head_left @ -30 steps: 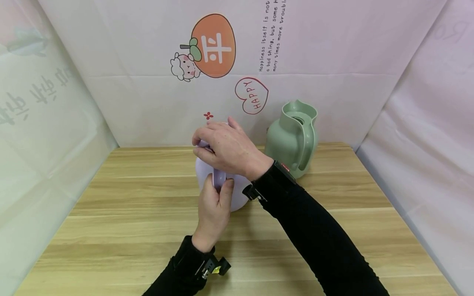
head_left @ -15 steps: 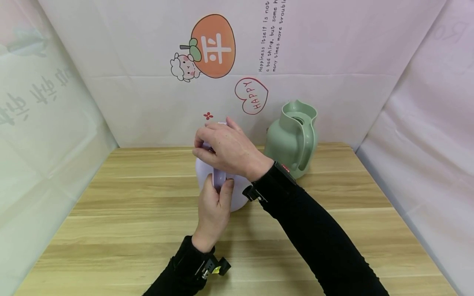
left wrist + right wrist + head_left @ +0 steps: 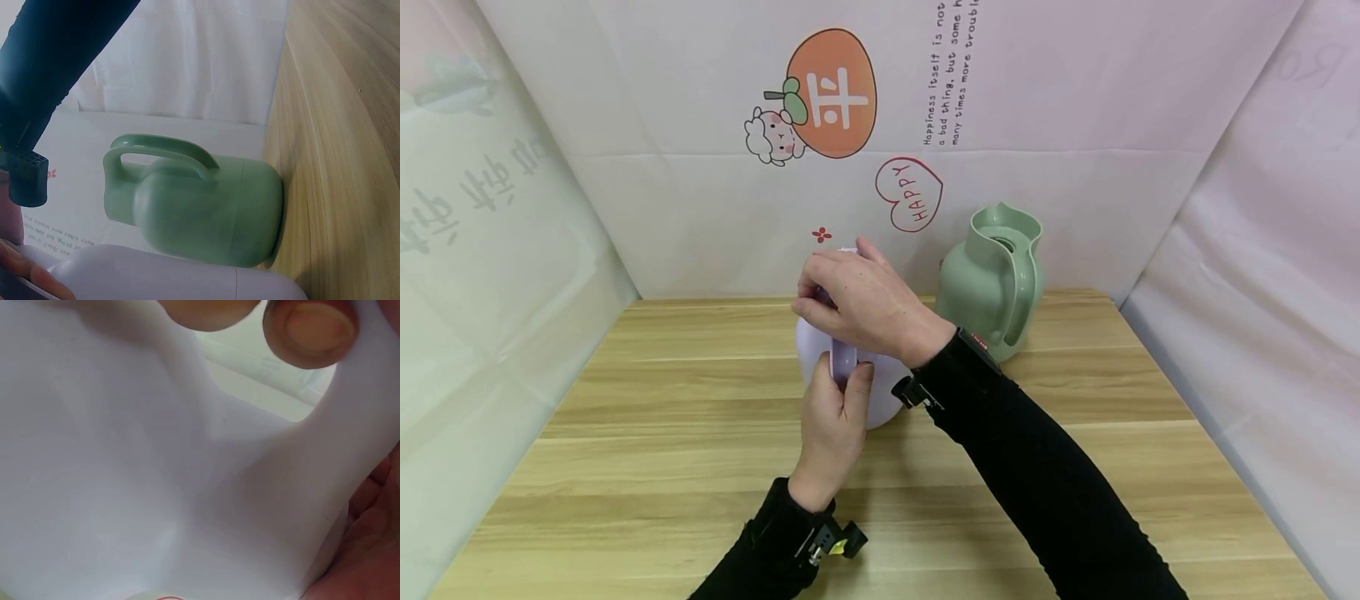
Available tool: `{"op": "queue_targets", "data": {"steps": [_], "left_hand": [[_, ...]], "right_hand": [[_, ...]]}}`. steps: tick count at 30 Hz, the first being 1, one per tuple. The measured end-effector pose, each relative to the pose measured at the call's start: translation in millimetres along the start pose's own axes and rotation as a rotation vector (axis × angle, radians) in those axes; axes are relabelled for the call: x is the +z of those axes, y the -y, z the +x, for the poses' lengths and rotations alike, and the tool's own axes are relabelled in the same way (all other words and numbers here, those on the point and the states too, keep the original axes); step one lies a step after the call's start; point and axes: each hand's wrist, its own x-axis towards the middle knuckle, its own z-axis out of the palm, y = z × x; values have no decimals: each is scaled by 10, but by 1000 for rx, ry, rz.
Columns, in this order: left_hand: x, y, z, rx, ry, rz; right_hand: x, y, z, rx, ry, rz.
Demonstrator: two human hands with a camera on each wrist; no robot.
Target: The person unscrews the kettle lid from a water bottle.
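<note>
Lilac jug (image 3: 886, 395) stands — smooth, rounded (handle (image 3: 844, 362) curved).

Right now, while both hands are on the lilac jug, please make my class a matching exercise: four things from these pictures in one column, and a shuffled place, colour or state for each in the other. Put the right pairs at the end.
Column one
1. Left hand
2. Green jug
3. Heart print
4. Right hand

Column two
A. Outlined in red on the backdrop
B. At the top of the lilac jug
C. Gripping the lilac jug's handle
D. Upright on the table, held by neither hand

Right pairs: 1-C, 2-D, 3-A, 4-B
</note>
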Motion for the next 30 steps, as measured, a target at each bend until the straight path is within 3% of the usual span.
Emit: {"op": "queue_targets", "data": {"steps": [30], "left_hand": [[-7,-25,-5,5,5,-8]], "right_hand": [[-19,-66,-22,-36,7,98]]}}
